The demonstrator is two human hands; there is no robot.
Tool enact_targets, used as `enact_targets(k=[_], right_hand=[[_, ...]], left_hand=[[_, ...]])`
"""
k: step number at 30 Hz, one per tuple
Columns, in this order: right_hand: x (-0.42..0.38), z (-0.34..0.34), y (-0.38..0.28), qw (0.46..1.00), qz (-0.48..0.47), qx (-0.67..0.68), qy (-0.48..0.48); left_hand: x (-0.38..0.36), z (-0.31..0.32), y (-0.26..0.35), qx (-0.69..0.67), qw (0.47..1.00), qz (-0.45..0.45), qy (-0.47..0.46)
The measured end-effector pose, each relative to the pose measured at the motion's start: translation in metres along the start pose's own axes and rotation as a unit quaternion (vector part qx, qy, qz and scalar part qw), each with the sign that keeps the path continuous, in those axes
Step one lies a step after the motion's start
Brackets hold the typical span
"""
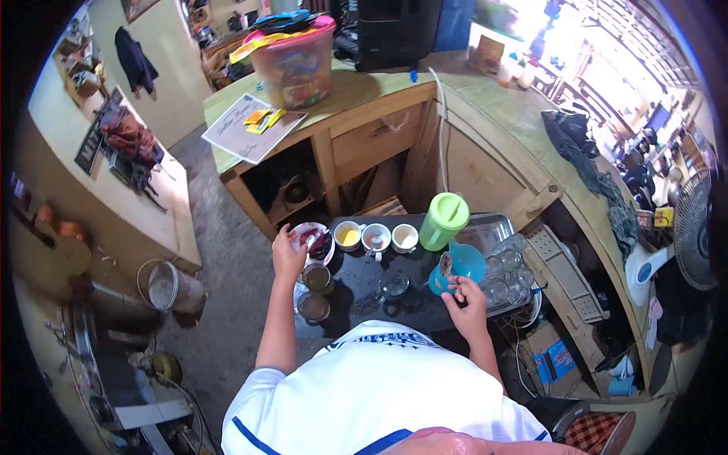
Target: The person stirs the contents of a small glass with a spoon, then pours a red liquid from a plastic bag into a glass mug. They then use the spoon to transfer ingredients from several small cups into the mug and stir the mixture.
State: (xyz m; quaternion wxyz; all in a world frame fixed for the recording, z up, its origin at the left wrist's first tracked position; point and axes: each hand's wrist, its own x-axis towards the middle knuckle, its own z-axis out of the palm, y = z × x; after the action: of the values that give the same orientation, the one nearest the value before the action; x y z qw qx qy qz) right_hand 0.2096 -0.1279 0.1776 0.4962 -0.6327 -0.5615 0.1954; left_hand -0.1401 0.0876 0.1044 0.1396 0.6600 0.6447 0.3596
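Note:
My left hand (288, 256) is closed at the left rim of a small bowl (331, 259) with dark red contents. A pale thing, perhaps a spoon handle, shows by its fingertips; I cannot make out the grip. My right hand (467, 300) pinches a spoon (446, 265), its bowl end raised over the blue pitcher (470, 260). Between the hands stand a cup with yellow contents (348, 236), a cup with a spoon in it (376, 238) and a cup with pale contents (404, 238). A lidded green pitcher (444, 220) stands behind the blue one.
Two dark-filled glass jars (314, 305) stand at the table's left, and a glass mug (394, 285) in the middle. A metal tray (497, 225) at right bears several upturned glasses (497, 291). Behind is a wooden counter (364, 95) with a pink tub (294, 64); a fan (694, 227) is far right.

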Motion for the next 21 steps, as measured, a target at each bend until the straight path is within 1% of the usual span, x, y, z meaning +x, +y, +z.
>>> enact_targets(k=[1, 3, 5, 7, 8, 9, 11, 12, 14, 15, 17, 18, 20, 21], right_hand=[[0.0, 0.001, 0.001, 1.0, -0.003, -0.012, -0.005], [0.001, 0.004, 0.002, 1.0, -0.006, -0.023, -0.014], [-0.002, 0.005, 0.003, 0.999, 0.016, -0.025, -0.035], [-0.003, 0.003, 0.0, 0.998, 0.021, -0.032, -0.044], [-0.002, 0.002, -0.002, 0.998, 0.023, -0.038, -0.049], [-0.002, 0.001, -0.003, 0.998, 0.023, -0.038, -0.047], [-0.002, -0.002, -0.003, 0.997, 0.009, -0.058, -0.049], [-0.003, -0.003, -0.001, 0.997, 0.009, -0.058, -0.048], [-0.004, -0.004, 0.003, 0.997, 0.001, -0.057, -0.049], [-0.004, -0.005, 0.003, 0.997, 0.002, -0.058, -0.047], [-0.005, -0.007, 0.001, 0.995, 0.034, -0.064, -0.066], [-0.005, -0.008, 0.001, 0.995, 0.035, -0.064, -0.065], [-0.005, -0.009, 0.0, 0.993, 0.069, -0.062, -0.069], [-0.006, -0.008, 0.003, 0.993, 0.069, -0.062, -0.068]], left_hand=[[0.001, 0.0, -0.004, 0.004, 1.0, -0.008, 0.003], [0.002, 0.004, -0.011, 0.051, 0.996, -0.041, -0.063], [-0.001, 0.014, -0.02, 0.061, 0.994, -0.057, -0.074], [0.001, 0.013, -0.008, 0.104, 0.975, -0.1, -0.167], [0.004, 0.024, -0.02, 0.127, 0.975, -0.079, -0.167], [0.009, 0.028, -0.022, 0.127, 0.975, -0.077, -0.168], [0.02, 0.036, -0.025, 0.108, 0.968, -0.099, -0.202], [0.025, 0.043, -0.032, 0.108, 0.968, -0.098, -0.202], [0.035, 0.059, -0.05, 0.089, 0.973, -0.047, -0.208], [0.04, 0.062, -0.053, 0.089, 0.973, -0.045, -0.209], [0.048, 0.068, -0.058, 0.102, 0.956, -0.005, -0.274], [0.048, 0.07, -0.054, 0.137, 0.954, -0.021, -0.264], [0.047, 0.069, -0.049, 0.141, 0.956, -0.012, -0.259], [0.046, 0.068, -0.048, 0.144, 0.957, -0.004, -0.252]])
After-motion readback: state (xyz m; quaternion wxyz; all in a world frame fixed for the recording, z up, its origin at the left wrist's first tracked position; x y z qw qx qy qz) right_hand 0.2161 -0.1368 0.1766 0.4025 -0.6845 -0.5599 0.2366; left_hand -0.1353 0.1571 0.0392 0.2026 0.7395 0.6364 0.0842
